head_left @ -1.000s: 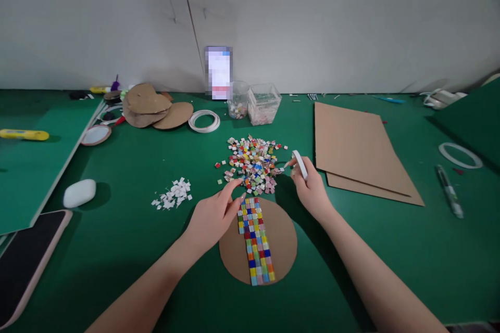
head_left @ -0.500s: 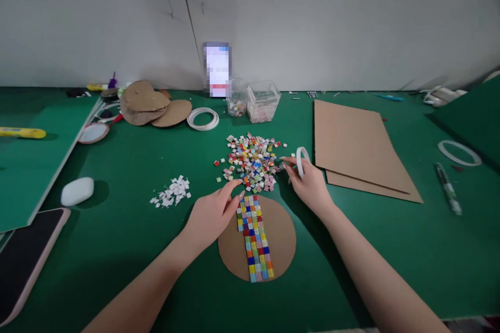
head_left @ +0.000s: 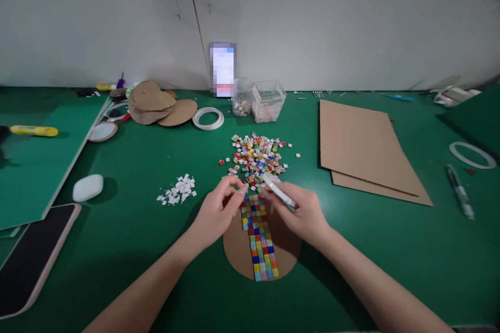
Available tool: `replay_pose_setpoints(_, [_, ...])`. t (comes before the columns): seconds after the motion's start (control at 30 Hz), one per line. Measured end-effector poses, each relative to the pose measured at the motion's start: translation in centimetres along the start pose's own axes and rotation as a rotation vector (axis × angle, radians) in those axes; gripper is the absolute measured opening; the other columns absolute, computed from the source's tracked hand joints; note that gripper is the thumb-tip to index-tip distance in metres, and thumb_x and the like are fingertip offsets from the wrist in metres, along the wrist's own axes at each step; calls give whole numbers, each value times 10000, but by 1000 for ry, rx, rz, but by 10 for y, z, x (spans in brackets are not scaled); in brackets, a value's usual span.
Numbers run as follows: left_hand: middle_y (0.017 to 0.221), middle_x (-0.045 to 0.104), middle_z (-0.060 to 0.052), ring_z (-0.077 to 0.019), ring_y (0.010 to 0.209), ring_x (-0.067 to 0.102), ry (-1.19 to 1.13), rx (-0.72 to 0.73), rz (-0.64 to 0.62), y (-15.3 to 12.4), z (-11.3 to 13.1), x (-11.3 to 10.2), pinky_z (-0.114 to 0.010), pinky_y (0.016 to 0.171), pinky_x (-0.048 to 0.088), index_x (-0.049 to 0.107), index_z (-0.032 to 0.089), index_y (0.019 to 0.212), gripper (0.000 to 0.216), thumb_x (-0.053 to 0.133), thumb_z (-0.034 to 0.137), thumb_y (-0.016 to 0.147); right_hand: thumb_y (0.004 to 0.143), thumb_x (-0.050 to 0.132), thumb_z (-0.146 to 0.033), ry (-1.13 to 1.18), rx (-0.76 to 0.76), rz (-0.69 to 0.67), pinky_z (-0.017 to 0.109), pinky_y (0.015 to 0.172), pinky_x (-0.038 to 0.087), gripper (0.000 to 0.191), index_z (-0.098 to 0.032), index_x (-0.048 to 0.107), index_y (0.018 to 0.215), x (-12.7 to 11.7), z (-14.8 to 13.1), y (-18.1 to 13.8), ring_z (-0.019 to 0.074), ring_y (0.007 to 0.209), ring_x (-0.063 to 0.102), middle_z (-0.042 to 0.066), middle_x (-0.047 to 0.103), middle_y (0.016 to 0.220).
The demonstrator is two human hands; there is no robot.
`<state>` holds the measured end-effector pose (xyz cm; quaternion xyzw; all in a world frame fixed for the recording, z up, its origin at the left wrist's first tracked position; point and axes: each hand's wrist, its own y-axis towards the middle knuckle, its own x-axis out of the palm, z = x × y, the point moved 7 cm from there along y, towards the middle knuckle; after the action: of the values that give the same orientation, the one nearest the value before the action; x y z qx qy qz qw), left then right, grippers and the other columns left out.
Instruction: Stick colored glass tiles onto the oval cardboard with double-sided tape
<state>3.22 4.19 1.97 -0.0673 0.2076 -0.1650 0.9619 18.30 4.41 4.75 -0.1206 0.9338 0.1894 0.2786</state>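
A round cardboard disc lies in front of me, with a band of small coloured mosaic tiles running down its middle. At the band's far end, my left hand is closed, thumb and index finger pinched together; whatever is between them is too small to make out. Opposite it, over the disc's right part, my right hand is closed with a narrow white roll of tape across its fingers. The fingertips of both hands are close to each other. Just beyond them spreads a loose heap of mosaic tiles.
White paper scraps lie left of the hands. Behind are a tape ring, cardboard discs, a clear cup and a clear box. Cardboard sheets lie right; a phone and white case left.
My right hand has moved left and nearer, from the heap's right side to the disc's far end, carrying the tape roll. The left hand stays near the band, its fingers more curled.
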Motion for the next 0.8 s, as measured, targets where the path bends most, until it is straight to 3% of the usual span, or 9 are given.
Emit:
replay_pose_setpoints(0.13, [532, 373, 77, -55, 442, 315, -299, -95, -211, -6, 3, 22, -173, 427, 261, 389, 193, 733, 318, 298, 453, 893, 823, 513, -195, 72, -39, -22, 235, 618, 490, 152, -209, 573, 962, 16, -16, -8, 152, 701, 631, 37, 673, 815])
replay_pose_setpoints(0.27, [536, 364, 78, -50, 453, 318, -333, -106, -258, -9, 5, 29, -175, 437, 267, 403, 183, 710, 314, 366, 450, 872, 793, 553, -180, 157, 35, -36, 214, 603, 490, 192, -226, 519, 977, 21, -11, -11, 134, 666, 626, 6, 655, 784])
replay_pose_setpoints(0.43, [562, 387, 72, -56, 486, 342, -360, -131, -353, -11, 5, 33, -181, 450, 278, 516, 165, 892, 246, 421, 389, 857, 781, 557, -166, 204, 35, -148, 214, 586, 482, 305, -255, 468, 1060, 25, -9, -12, 133, 667, 614, -3, 640, 819])
replay_pose_setpoints(0.5, [553, 397, 70, -55, 487, 353, -341, -135, -369, -11, 5, 33, -183, 452, 279, 524, 160, 839, 232, 445, 378, 846, 771, 565, -159, 256, 65, -189, 226, 599, 482, 352, -264, 456, 1089, 26, -9, -13, 142, 696, 612, 1, 632, 841])
replay_pose_setpoints(0.63, [506, 392, 78, -49, 440, 338, -368, -154, -376, -13, 6, 34, -180, 428, 264, 441, 174, 699, 266, 447, 400, 840, 749, 584, -126, 470, 213, -207, 218, 573, 455, 429, -280, 446, 1125, 28, -5, -13, 111, 630, 557, -26, 565, 779])
replay_pose_setpoints(0.8, [516, 372, 82, -39, 421, 304, -533, -149, -400, -16, 10, 36, -165, 405, 231, 411, 184, 713, 270, 451, 420, 839, 678, 675, -116, 786, 357, -238, 197, 551, 411, 544, -277, 441, 1142, 32, -7, -11, 77, 600, 463, -52, 463, 751])
